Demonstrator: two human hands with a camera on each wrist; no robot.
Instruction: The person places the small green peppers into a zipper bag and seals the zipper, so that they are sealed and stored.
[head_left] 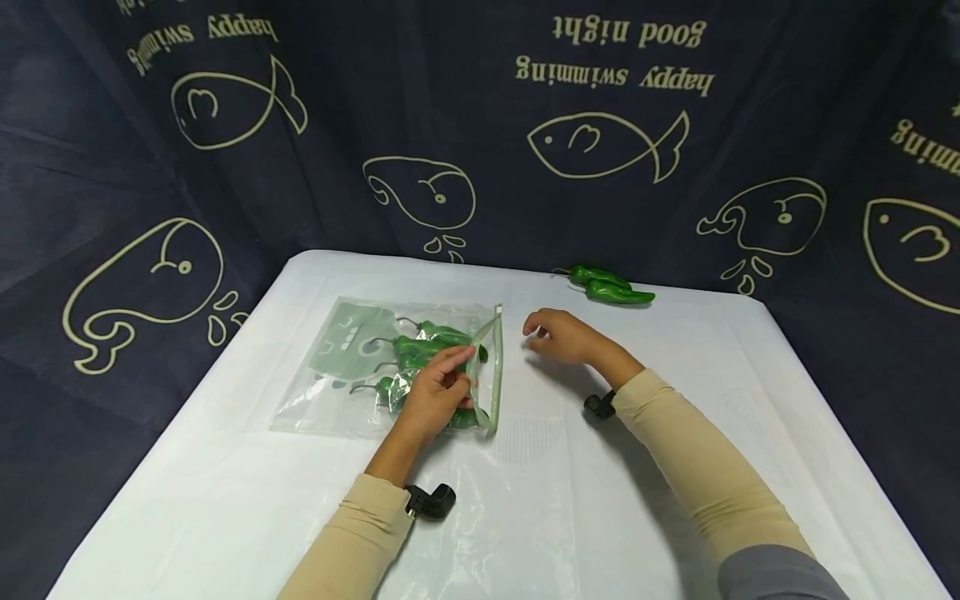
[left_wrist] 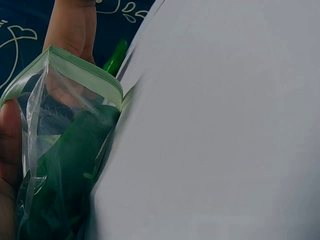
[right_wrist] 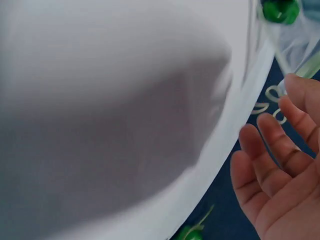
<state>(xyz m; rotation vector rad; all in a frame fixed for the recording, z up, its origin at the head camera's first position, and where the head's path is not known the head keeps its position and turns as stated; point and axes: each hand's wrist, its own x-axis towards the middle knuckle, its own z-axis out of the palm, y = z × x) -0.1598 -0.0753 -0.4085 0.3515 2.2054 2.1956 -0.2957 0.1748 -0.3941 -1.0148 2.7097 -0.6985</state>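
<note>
Head view, zip bag (head_left: 345,342): lying on the worktop (head_left: 525,517), green peppers (head_left: 423,347) inside, left hand (head_left: 435,396) pinching its mouth; loose peppers (head_left: 622,292) near the far edge.
Left wrist view, green rim (left_wrist: 87,77): mouth's gaping; bag looks light, floppy, kinda slippery, so I'd grab this stiffer strip.
Right wrist view, right hand (right_wrist: 285,175): fingers relaxed, nothing held; blurry green bit (right_wrist: 192,234) down low is probably a loose pepper, light, smooth, best taken mid-body.
</note>
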